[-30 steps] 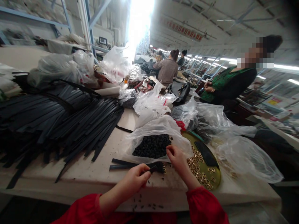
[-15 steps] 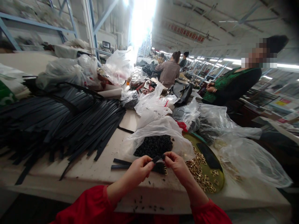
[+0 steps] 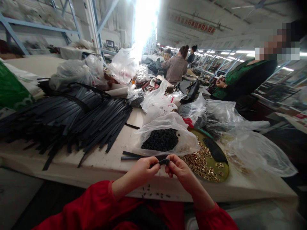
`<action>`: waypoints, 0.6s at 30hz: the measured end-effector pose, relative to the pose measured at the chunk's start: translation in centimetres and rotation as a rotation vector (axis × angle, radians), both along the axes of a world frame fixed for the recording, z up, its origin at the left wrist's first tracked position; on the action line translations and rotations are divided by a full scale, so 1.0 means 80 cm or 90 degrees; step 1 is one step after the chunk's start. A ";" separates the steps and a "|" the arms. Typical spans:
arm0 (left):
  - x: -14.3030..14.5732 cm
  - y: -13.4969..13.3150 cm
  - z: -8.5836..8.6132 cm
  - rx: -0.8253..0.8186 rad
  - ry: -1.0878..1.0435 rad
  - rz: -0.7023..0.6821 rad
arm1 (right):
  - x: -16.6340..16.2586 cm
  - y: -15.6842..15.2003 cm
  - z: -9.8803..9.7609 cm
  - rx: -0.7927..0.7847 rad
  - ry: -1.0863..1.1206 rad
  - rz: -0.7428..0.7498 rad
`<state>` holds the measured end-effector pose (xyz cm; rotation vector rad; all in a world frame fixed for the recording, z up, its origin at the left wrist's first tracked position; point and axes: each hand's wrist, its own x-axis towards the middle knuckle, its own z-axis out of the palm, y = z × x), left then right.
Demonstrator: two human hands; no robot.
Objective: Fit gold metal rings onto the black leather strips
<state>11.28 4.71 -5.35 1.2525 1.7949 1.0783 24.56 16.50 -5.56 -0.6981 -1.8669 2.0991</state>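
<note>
My left hand (image 3: 144, 167) is closed around a narrow black strap (image 3: 161, 162), whose end sticks out past the fingertips. My right hand (image 3: 177, 168) pinches a small black piece (image 3: 166, 161) right at that end; the two touch, but whether the piece is around the strap I cannot tell. Just behind my hands, black straps (image 3: 129, 156) lie on the table, partly covered by my fingers. Beyond them a clear plastic bag (image 3: 189, 140) lies open, holding a heap of small black pieces (image 3: 160, 140). Gold metal buckles (image 3: 199, 159) fill much of a round yellowish tray (image 3: 225, 172) at the right.
A large bundle of black strips (image 3: 96, 121) covers the table's left side. Plastic bags (image 3: 158, 99) and a black handbag (image 3: 189, 90) are piled farther back. Tiny black bits (image 3: 158, 195) are scattered near the front edge. A person in green (image 3: 240, 76) stands at the right.
My hands have come together, bringing the small piece against the strap's end. My view has shifted, so the table's contents appear higher and slightly altered in angle.
</note>
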 end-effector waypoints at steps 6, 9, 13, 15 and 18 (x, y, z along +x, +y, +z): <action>0.002 -0.001 -0.001 -0.034 0.101 -0.071 | 0.004 0.001 -0.010 0.069 -0.052 0.029; 0.002 0.005 -0.001 -0.059 0.100 -0.061 | 0.002 -0.001 -0.016 0.121 -0.056 -0.001; 0.004 0.009 -0.002 -0.047 0.027 -0.033 | -0.001 -0.010 -0.030 0.235 -0.007 -0.096; 0.007 0.011 -0.008 -0.059 0.005 -0.028 | -0.003 -0.014 -0.045 0.261 0.007 -0.132; 0.010 0.016 -0.021 -0.071 0.021 -0.019 | -0.008 -0.015 -0.073 0.162 0.012 -0.125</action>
